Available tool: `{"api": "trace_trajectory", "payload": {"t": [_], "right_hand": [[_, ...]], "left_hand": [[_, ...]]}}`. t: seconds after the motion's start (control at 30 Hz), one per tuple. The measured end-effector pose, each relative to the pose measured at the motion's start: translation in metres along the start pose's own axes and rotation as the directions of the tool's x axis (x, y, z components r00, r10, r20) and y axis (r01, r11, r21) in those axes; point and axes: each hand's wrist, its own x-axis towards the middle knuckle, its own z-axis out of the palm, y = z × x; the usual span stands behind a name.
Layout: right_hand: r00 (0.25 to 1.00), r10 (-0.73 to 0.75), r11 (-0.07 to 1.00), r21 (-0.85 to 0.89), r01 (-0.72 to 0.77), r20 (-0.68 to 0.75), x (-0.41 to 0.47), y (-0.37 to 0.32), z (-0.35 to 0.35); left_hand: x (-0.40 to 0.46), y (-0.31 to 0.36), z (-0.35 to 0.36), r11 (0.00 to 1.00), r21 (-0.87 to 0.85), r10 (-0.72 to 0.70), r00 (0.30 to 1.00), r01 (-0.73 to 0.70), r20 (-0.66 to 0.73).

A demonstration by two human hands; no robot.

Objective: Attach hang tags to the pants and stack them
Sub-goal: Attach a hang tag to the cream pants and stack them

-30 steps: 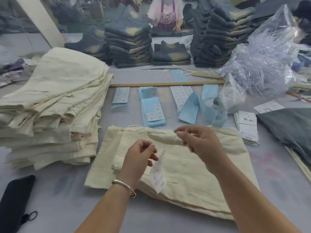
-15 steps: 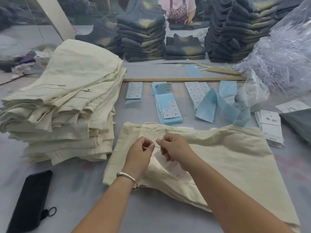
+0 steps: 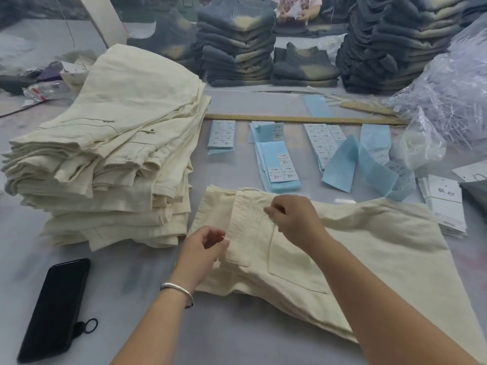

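A folded pair of cream pants [image 3: 369, 248] lies flat on the table in front of me. A textured flap of its fabric [image 3: 247, 230] is turned over at the left end. My left hand [image 3: 203, 251] pinches the lower left edge of that flap between thumb and fingers. Near the pants' top edge, my right hand [image 3: 295, 219] pinches the flap's upper right corner. No hang tag shows on this pair; it may be hidden under the flap. A tall stack of folded cream pants [image 3: 110, 154] stands to the left, and a pile of white hang tags [image 3: 445, 206] lies to the right.
Blue sticker sheets [image 3: 279, 164] and a wooden ruler [image 3: 303, 119] lie beyond the pants. A black phone [image 3: 55, 306] rests at the near left. A plastic bag of clear fasteners [image 3: 448, 96] sits at the back right, dark jeans stacks [image 3: 237, 48] behind, with a person beyond them.
The white tag that hung from my hands was laid on the pants and is now out of sight. Both hands moved onto the fabric flap.
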Motion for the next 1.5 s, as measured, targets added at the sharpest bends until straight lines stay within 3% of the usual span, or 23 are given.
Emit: {"api": "trace_trajectory", "payload": {"t": [0.13, 0.23, 0.3, 0.43, 0.73, 0.87, 0.97, 1.07, 1.13, 1.23, 1.33, 1.5], "right_hand": [[0.978, 0.059, 0.961, 0.255, -0.11, 0.198, -0.017, 0.013, 0.037], [0.95, 0.09, 0.922, 0.336, -0.194, 0.301, -0.025, 0.022, 0.055], [0.937, 0.089, 0.894, 0.389, -0.225, 0.337, -0.026, 0.024, 0.058], [0.918, 0.016, 0.849, 0.48, -0.223, 0.397, -0.025, 0.016, 0.057], [0.898, -0.003, 0.764, 0.58, -0.282, 0.441, -0.024, 0.005, 0.057], [0.898, 0.037, 0.765, 0.565, -0.308, 0.438, -0.022, 0.006, 0.056], [0.868, 0.064, 0.76, 0.54, -0.362, 0.492, -0.02, 0.006, 0.051], [0.854, 0.073, 0.746, 0.54, -0.39, 0.515, -0.017, 0.005, 0.048], [0.846, 0.075, 0.726, 0.552, -0.409, 0.528, -0.016, 0.006, 0.046], [0.829, 0.086, 0.696, 0.561, -0.447, 0.553, -0.015, 0.007, 0.042], [0.813, 0.1, 0.702, 0.539, -0.466, 0.573, -0.014, 0.008, 0.042], [0.799, 0.127, 0.686, 0.53, -0.498, 0.587, -0.013, 0.008, 0.043]], "left_hand": [[0.0, 0.0, 0.001, 0.989, 0.078, 0.12, 0.987, -0.129, 0.106], [-0.001, -0.002, -0.005, 0.913, 0.314, 0.176, 0.947, -0.26, 0.27], [-0.002, -0.006, -0.006, 0.83, 0.455, 0.2, 0.934, -0.322, 0.296], [-0.006, -0.008, -0.003, 0.772, 0.513, 0.3, 0.927, -0.374, 0.225], [-0.012, -0.005, -0.002, 0.77, 0.483, 0.411, 0.903, -0.418, 0.126], [-0.02, -0.008, 0.015, 0.763, 0.516, 0.5, 0.861, -0.389, -0.09], [-0.029, -0.006, 0.032, 0.787, 0.544, 0.496, 0.822, -0.291, -0.279], [-0.032, -0.007, 0.041, 0.797, 0.541, 0.51, 0.779, -0.269, -0.364], [-0.032, -0.008, 0.046, 0.84, 0.481, 0.468, 0.782, -0.25, -0.412], [-0.033, -0.013, 0.053, 0.944, 0.282, 0.299, 0.806, -0.171, -0.511], [-0.037, -0.014, 0.059, 0.962, 0.211, 0.26, 0.804, -0.171, -0.535], [-0.038, -0.014, 0.063, 0.932, 0.303, 0.328, 0.814, -0.197, -0.479]]}}
